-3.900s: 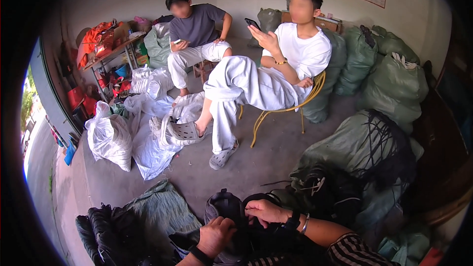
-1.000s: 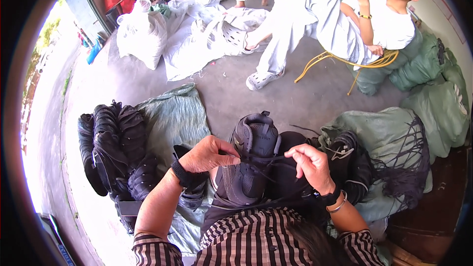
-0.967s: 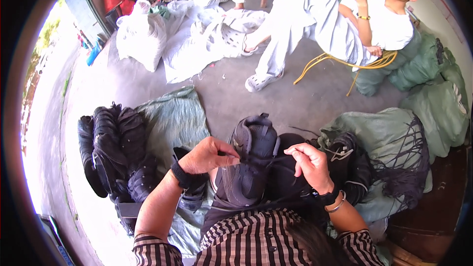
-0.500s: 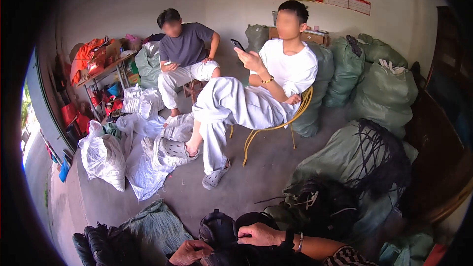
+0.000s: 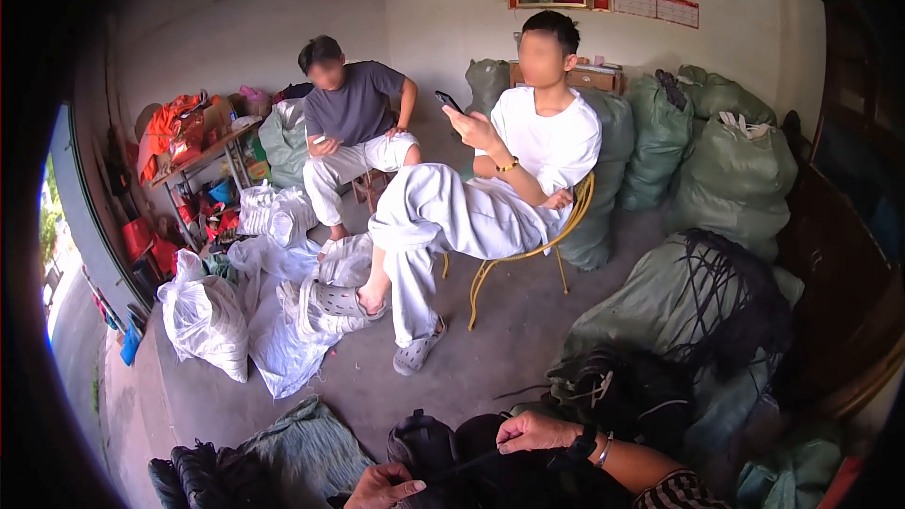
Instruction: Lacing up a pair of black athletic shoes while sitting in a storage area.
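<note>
Down by the near edge of the concrete floor (image 5: 509,353), a dark sneaker (image 5: 419,438) shows its padded collar pointing away from the camera, its long axis apparently running back toward the viewer; what supports it is lost in shadow. The left hand (image 5: 386,487) is nearer, just beside the sneaker's near left side, thumb and finger pinched on a dark lace (image 5: 468,464). The right hand (image 5: 537,432), farther forward and to the right, also has its grip closed on the lace, which slants taut between them; whether it touches the sneaker is too dark to tell. Leftward lies a green woven sack (image 5: 306,448).
</note>
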`<state>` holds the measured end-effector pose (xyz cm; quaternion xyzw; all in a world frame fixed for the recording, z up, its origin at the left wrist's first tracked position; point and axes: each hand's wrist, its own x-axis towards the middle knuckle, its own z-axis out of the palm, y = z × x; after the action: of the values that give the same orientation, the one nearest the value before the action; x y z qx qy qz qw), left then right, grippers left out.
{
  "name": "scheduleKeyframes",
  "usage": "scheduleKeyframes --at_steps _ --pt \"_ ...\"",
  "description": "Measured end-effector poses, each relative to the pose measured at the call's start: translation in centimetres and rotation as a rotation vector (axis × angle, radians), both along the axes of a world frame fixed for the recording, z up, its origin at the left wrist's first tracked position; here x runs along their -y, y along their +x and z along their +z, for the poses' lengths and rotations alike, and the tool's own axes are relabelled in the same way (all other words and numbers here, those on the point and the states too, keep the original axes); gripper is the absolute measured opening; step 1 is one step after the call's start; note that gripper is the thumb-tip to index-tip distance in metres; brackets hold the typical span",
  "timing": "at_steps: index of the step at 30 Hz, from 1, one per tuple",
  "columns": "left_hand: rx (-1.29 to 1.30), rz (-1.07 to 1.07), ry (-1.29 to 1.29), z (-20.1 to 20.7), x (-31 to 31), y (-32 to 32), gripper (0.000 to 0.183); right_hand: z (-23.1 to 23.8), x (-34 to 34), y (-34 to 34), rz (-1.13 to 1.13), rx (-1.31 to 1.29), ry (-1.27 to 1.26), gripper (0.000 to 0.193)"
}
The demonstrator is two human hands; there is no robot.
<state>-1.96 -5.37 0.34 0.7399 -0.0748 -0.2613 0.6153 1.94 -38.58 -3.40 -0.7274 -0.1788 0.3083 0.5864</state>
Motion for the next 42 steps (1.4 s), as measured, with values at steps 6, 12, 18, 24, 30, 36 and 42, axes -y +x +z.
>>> scheduleKeyframes --at_steps 6,12,18,24,30,36,42 --pt "0.120 0.107 0.146 0.1 1.2 -0.6 0.014 -1.3 1.2 0.2 -0.024 0.007 -0.002 0.020" --pt "0.131 0.081 0.098 -0.3 0.9 -0.5 0.011 -1.2 1.4 0.5 -0.039 -0.008 -0.015 0.020" --pt "0.226 0.135 0.174 -0.7 1.2 -0.8 0.011 -1.3 1.4 0.4 -0.023 -0.029 -0.021 0.020" --pt "0.581 0.228 0.262 -2.3 1.5 -1.8 0.014 -1.4 3.7 0.7 -0.141 -0.043 -0.056 0.016" --pt "0.512 0.286 0.271 -4.1 1.5 -2.0 0.028 -2.7 10.0 0.6 -0.369 -0.248 0.072 0.013" --pt "0.386 0.533 0.107 -3.7 2.3 -3.0 0.035 -1.2 6.3 0.4 -0.303 -0.061 -0.379 0.022" --pt "0.296 0.485 0.170 -4.3 1.3 -3.1 0.024 4.8 0.1 -1.9 -0.390 0.136 0.047 0.031"
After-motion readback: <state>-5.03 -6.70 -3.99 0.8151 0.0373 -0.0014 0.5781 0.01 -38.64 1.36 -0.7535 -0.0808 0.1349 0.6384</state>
